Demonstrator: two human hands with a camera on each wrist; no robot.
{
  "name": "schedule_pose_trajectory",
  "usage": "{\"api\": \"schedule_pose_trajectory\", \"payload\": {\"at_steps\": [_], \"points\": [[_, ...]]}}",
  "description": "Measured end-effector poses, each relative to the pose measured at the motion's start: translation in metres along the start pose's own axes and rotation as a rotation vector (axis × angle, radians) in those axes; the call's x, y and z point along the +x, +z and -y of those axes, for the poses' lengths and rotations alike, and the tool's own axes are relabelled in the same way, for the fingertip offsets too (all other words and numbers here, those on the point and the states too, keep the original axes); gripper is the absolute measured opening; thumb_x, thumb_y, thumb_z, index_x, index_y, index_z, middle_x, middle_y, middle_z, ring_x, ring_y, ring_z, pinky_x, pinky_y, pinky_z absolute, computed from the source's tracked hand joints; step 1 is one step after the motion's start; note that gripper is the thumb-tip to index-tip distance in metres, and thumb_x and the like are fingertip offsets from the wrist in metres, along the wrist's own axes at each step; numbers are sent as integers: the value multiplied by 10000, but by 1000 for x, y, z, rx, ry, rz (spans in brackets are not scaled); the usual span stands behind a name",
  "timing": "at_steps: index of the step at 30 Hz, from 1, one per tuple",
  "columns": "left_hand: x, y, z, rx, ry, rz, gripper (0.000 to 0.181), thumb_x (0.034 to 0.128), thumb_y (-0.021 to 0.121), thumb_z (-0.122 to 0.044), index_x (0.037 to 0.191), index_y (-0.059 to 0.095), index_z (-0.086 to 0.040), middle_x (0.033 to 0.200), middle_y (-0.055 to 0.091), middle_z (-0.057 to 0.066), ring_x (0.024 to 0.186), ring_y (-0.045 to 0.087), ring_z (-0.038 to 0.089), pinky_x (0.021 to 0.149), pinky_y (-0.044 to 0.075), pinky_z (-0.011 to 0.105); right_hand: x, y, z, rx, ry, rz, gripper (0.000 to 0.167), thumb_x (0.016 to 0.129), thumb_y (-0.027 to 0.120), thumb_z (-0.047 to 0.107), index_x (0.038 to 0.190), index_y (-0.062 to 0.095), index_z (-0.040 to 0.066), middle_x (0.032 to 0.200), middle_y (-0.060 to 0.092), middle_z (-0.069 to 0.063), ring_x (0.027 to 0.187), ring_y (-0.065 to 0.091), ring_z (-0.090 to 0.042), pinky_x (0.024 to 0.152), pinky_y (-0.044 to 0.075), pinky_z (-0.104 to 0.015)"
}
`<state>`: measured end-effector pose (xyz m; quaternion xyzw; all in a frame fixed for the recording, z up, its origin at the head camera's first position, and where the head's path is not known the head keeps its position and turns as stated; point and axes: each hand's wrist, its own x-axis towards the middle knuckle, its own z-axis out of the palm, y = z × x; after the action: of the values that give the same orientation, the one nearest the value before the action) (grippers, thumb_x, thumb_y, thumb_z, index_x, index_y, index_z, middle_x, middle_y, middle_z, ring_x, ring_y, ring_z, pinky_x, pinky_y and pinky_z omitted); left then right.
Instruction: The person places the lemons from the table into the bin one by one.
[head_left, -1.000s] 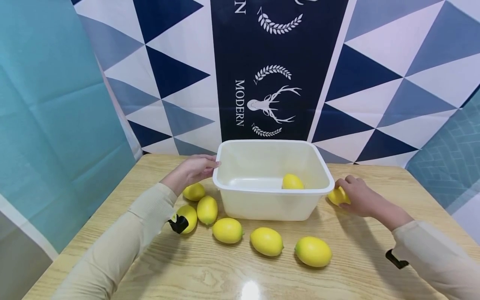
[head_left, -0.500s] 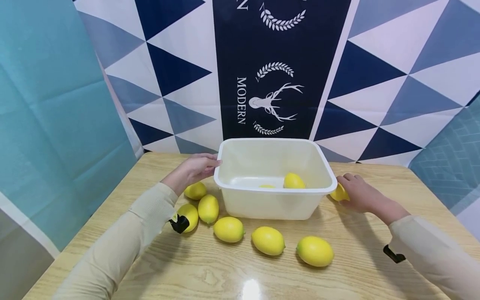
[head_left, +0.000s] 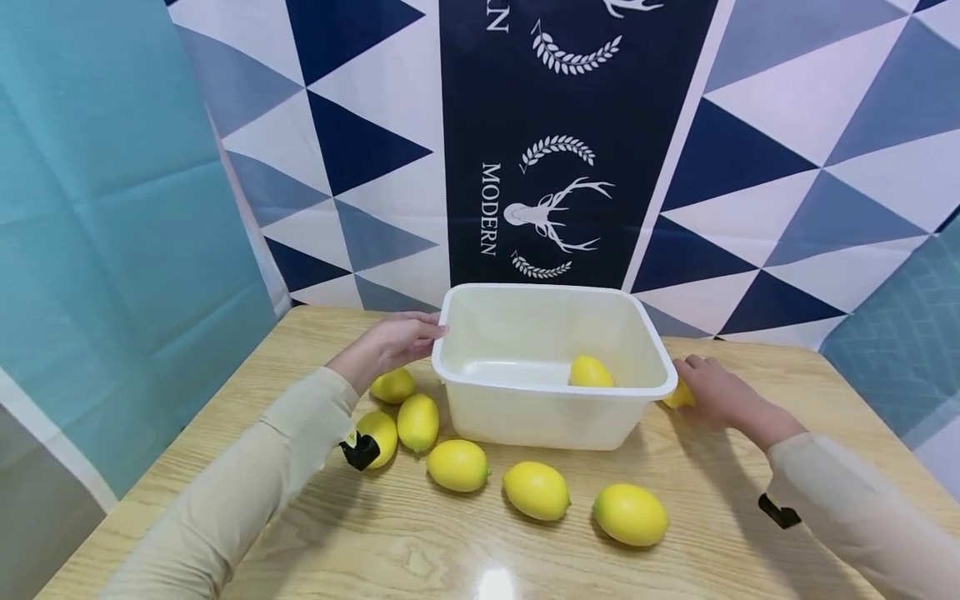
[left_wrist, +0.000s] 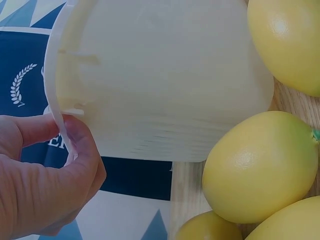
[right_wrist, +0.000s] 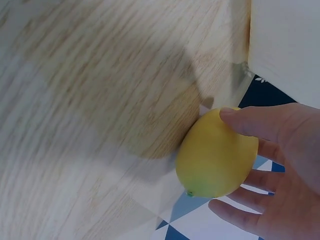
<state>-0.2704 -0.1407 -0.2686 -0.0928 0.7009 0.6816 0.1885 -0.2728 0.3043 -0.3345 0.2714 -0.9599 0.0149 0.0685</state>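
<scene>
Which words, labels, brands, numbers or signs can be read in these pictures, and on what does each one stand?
"MODERN": printed sideways on the dark wall panel, beside the deer head.
"N": higher on the same panel; the letter before it is cut off.
Left wrist view: letters partly hidden behind the left hand, not fully readable.
White plastic tub and lemons: no text visible.

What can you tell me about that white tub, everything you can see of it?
The white tub is a deep, open-topped rectangular container, slightly creamy in tone and apparently plastic. It has rounded corners, a projecting rim and walls that narrow toward the base. It stands upright on the wood-grain table, its long side facing the viewer. The left hand pinches the rim at its left end. One lemon shows inside, right of centre; the front wall hides part of the floor.
</scene>
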Motion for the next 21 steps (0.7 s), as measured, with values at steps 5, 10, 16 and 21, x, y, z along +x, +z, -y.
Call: {"api": "schedule_pose_trajectory", "payload": {"at_steps": [5, 10, 16, 21], "points": [[-1, 1, 1, 6, 6, 3, 466, 962, 548, -79, 1411, 434, -21, 1434, 466, 152, 1200, 487, 240, 1132, 412, 332, 2, 2, -5, 28, -2, 8, 463, 627, 787, 55, 1019, 555, -31, 832, 563, -164, 689, 499, -268, 607, 478, -428], [-2, 2, 2, 9, 3, 10, 459, 963, 543, -71, 1407, 437, -19, 1426, 470, 156, 1157, 487, 229, 1133, 410, 333, 1, 5, -7, 62, -34, 7, 465, 634, 801, 58, 1011, 545, -34, 823, 557, -156, 694, 493, -252, 612, 460, -403], [-3, 2, 2, 23, 10, 17, 468, 971, 531, -80, 1422, 422, -19, 1450, 454, 159, 1117, 494, 205, 1141, 399, 333, 2, 4, -6, 88, -51, 20, 493, 629, 807, 67, 1034, 546, -42, 815, 551, -141, 699, 492, -239, 619, 448, -382], [-2, 3, 4, 12, -1, -4, 471, 967, 539, -78, 1420, 423, -22, 1458, 448, 157, 1180, 492, 230, 1139, 403, 327, 3, 2, -7, 102, -32, 80, 529, 643, 804, 86, 1086, 542, -39, 850, 559, -148, 729, 497, -246, 651, 461, -398]]}}
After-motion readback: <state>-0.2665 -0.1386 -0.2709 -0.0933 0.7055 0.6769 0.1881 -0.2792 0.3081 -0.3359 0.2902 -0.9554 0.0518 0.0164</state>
